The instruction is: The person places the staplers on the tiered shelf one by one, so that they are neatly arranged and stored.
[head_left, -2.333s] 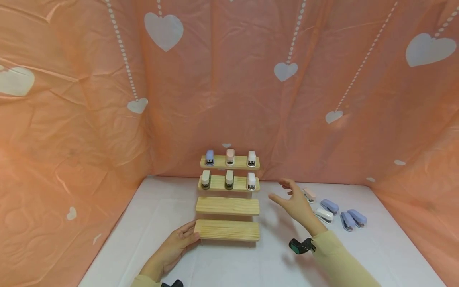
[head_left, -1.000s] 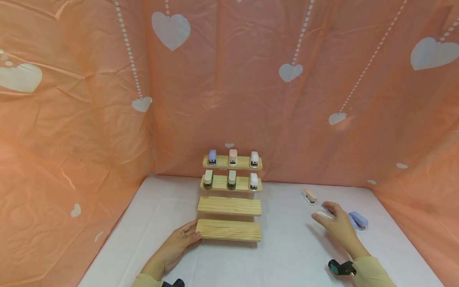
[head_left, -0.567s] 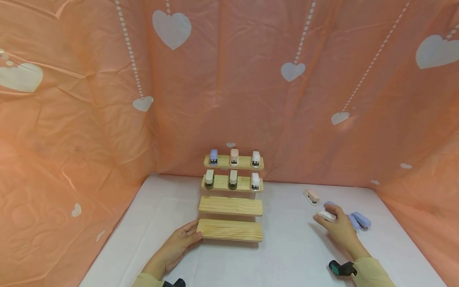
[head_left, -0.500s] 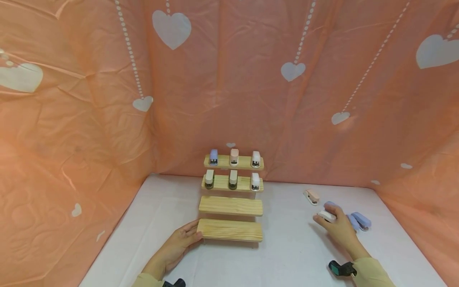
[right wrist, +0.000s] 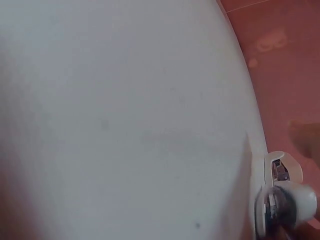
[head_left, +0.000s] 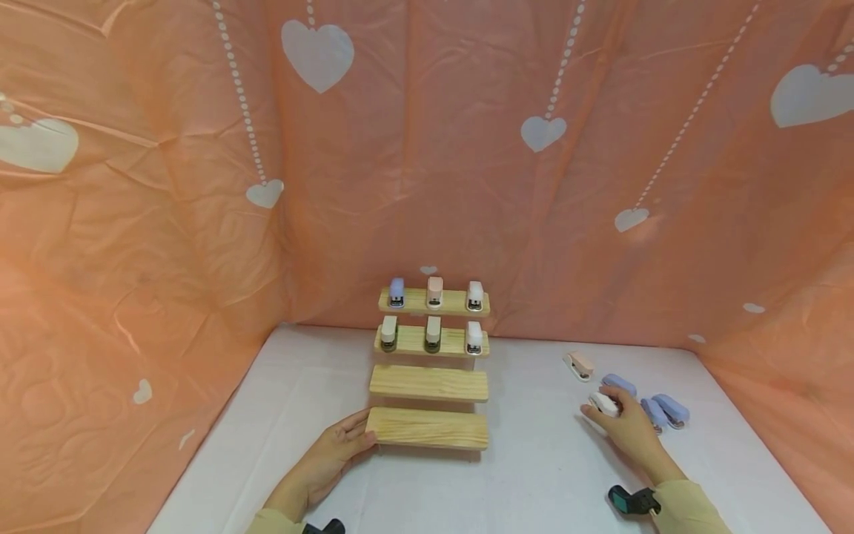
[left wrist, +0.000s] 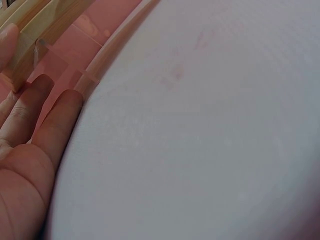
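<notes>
My right hand pinches a white mini stapler between thumb and fingers, at the right of the table. In the right wrist view the white stapler sits at the lower right edge, partly cut off and blurred. With thumb at the front and fingers behind, my left hand holds the left end of the lowest board of a wooden tiered rack. The left wrist view shows fingers along the rack's clear support. Bare boards form the lower two tiers. Small staplers stand on the upper two, including a lilac one.
A pink stapler lies beyond my right hand. Lilac staplers lie close by, one behind the fingers and a pair to the right. White cloth covers the table. An orange curtain with hearts encloses the back and sides.
My right hand moved from beside the rack right to the staplers and took hold of the white one, which has turned slightly. My left hand has stayed on the rack.
</notes>
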### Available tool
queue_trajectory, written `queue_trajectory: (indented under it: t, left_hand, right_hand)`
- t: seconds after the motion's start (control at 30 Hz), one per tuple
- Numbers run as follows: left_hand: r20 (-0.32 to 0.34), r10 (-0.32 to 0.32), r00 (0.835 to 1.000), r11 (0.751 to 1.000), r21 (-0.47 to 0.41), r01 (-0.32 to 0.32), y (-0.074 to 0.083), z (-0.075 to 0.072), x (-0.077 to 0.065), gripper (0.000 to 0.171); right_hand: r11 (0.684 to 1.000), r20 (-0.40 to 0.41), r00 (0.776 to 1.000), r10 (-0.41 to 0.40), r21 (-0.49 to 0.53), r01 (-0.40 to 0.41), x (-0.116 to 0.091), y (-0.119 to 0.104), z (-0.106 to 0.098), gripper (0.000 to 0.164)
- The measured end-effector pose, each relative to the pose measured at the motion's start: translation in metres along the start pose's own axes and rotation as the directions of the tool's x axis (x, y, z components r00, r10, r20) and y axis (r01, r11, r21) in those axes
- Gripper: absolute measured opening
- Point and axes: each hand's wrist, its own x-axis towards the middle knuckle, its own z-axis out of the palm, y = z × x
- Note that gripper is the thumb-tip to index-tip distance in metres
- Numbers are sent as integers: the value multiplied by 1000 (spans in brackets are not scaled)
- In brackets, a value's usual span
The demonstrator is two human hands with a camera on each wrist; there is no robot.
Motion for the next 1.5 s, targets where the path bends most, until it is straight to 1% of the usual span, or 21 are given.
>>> queue_trajectory:
  t: [0.1, 0.23, 0.37, 0.5, 0.63, 0.77, 0.9, 1.07, 1.23, 1.5]
  left_hand:
    - [-6, -3, 1000, 1000, 4, 3, 0, 0, 0, 80]
    - [-28, -6, 1000, 1000, 22, 6, 0, -1, 1, 82]
    - [-39, -5, 999, 1000, 22, 6, 1, -2, 0, 82]
    - [-43, -7, 999, 1000, 21, 8, 1, -3, 0, 80]
    - [-55, -8, 998, 999, 40, 10, 2, -2, -1, 79]
    - [-61, -13, 998, 999, 51, 16, 3, -2, -1, 78]
    - [-57, -21, 998, 999, 41, 24, 4, -1, -1, 78]
    - [-51, -17, 999, 999, 31, 18, 2, 0, 0, 78]
    - [-49, -17, 999, 999, 30, 19, 1, 1, 1, 77]
    - [-59, -23, 998, 999, 34, 26, 1, 3, 2, 79]
  right_hand:
    - [994, 46, 999, 29, 106, -33, 0, 2, 1, 85]
    - [957, 120, 989, 87, 265, -116, 1, 4, 1, 88]
    - [924, 152, 981, 116, 347, -163, 2, 6, 4, 86]
    - [907, 149, 979, 140, 377, -187, 3, 6, 8, 83]
    - [914, 125, 980, 155, 359, -191, 5, 5, 10, 83]
    - [919, 122, 979, 161, 344, -194, 4, 2, 9, 87]
    - [918, 124, 979, 160, 346, -194, 1, -1, 8, 92]
    - [920, 106, 980, 169, 339, -195, -1, -1, 10, 90]
    - [939, 73, 983, 169, 292, -184, -5, -2, 13, 86]
    - [963, 69, 988, 135, 224, -147, -11, -11, 13, 86]
